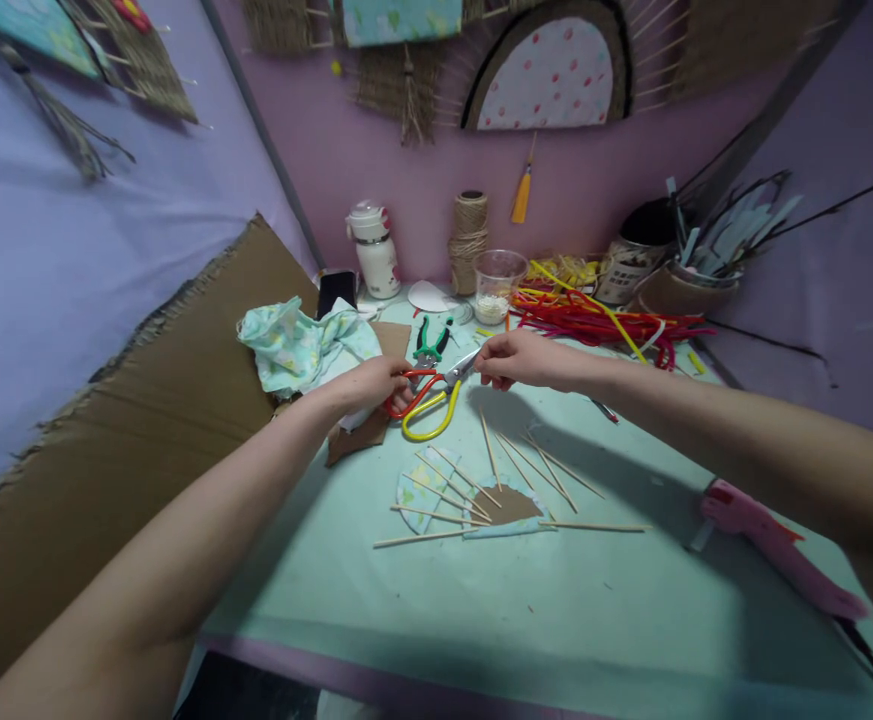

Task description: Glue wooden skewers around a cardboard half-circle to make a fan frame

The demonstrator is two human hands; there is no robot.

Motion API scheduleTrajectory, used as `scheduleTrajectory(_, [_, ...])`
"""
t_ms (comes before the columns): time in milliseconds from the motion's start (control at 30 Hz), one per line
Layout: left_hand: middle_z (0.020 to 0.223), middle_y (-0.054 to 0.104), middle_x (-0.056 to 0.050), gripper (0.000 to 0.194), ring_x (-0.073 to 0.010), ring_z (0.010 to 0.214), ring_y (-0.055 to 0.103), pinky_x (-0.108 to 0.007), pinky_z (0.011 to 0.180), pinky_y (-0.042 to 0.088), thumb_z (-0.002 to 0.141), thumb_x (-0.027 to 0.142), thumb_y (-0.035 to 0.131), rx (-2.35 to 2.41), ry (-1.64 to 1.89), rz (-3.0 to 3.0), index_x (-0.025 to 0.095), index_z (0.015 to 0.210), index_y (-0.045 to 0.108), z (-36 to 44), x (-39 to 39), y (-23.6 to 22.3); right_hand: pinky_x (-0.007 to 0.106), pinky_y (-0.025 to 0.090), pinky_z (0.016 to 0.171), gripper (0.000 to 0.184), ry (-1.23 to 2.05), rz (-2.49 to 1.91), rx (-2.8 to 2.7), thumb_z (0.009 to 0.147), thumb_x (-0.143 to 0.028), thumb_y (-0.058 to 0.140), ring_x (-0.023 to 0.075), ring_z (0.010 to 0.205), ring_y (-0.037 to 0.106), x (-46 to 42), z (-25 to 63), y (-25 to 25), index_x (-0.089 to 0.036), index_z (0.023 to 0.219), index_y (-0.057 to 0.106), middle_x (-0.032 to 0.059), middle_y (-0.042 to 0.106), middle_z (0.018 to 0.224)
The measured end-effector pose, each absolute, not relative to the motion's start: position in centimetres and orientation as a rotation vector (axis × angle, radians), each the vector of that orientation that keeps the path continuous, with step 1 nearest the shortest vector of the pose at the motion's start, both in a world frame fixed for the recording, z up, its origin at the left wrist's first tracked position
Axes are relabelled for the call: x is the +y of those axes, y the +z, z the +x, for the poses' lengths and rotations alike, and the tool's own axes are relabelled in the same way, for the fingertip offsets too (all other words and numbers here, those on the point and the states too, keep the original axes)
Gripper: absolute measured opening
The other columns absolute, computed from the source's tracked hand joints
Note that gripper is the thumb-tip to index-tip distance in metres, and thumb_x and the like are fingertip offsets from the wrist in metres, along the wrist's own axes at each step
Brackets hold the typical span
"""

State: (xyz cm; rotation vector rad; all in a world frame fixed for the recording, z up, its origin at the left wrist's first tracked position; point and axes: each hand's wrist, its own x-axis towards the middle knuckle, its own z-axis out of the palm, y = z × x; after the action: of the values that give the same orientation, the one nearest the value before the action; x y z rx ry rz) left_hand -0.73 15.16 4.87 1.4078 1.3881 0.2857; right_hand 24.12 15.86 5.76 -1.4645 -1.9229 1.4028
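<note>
A pair of scissors (451, 377) with one red and one yellow handle lies between my hands. My left hand (383, 385) is closed around the red handle. At the other end, my right hand (515, 360) has its fingers curled together at the blade tips, which they partly hide. Below on the table is a half-round cardboard piece (509, 505) edged with patterned cloth. Thin wooden sticks (443, 490) fan out around it, some lying over a patterned fabric piece (413, 490). Just behind the scissors lie green-handled pliers (430, 345).
Crumpled cloth (286, 345) and a large cardboard sheet (181, 370) are at the left. Along the back stand a white bottle (376, 255), a twine spool (470, 245) and a plastic cup (497, 285). Red pipe cleaners (593, 318) lie at the back right, a pink glue gun (773, 545) at the right.
</note>
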Motion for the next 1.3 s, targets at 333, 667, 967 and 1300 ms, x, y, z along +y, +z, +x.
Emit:
scheduleTrajectory(333, [0.063,0.06,-0.001,0.022,-0.0164,0.056,0.056,-0.028,0.06,0.047,0.084,0.017,0.051,1.498,0.234,1.791,0.018,0.095,0.07,-0.1,15.8,2.4,0.025,0.048,0.071,0.015,0.847,-1.272,-2.468,0.083,-0.02,0.058,0.0157,0.078,0.065,16.2,25.9,4.3,-0.019,0.093,0.069,0.0042,0.073,0.088])
scheduleTrajectory(667, [0.108,0.072,-0.011,0.031,-0.0271,0.101,0.063,-0.036,0.089,0.047,0.09,0.018,0.048,1.532,0.309,2.298,0.016,0.106,0.074,1.3,15.4,1.3,0.04,0.041,0.095,0.033,0.452,-0.981,-2.834,0.083,-0.025,0.069,0.0284,0.108,0.056,17.5,26.3,1.7,-0.02,0.115,0.07,0.0128,0.068,0.116])
scheduleTrajectory(967, [0.1,0.066,-0.012,0.025,-0.0257,0.101,0.06,-0.039,0.094,0.047,0.091,0.017,0.051,1.504,0.474,2.352,0.014,0.1,0.075,1.9,15.0,0.1,0.033,0.04,0.086,0.018,0.453,-1.046,-2.831,0.087,-0.024,0.064,0.0234,0.095,0.06,17.2,26.5,1.3,-0.018,0.101,0.074,0.0101,0.071,0.099])
scheduleTrajectory(1300, [0.102,0.069,-0.009,0.024,-0.0228,0.099,0.062,-0.035,0.09,0.048,0.09,0.016,0.052,1.497,0.543,2.263,0.016,0.101,0.072,0.9,13.0,1.1,0.032,0.043,0.081,0.019,0.451,-0.958,-2.853,0.087,-0.024,0.062,0.0222,0.089,0.06,16.8,28.1,1.3,-0.017,0.099,0.075,0.0108,0.07,0.095])
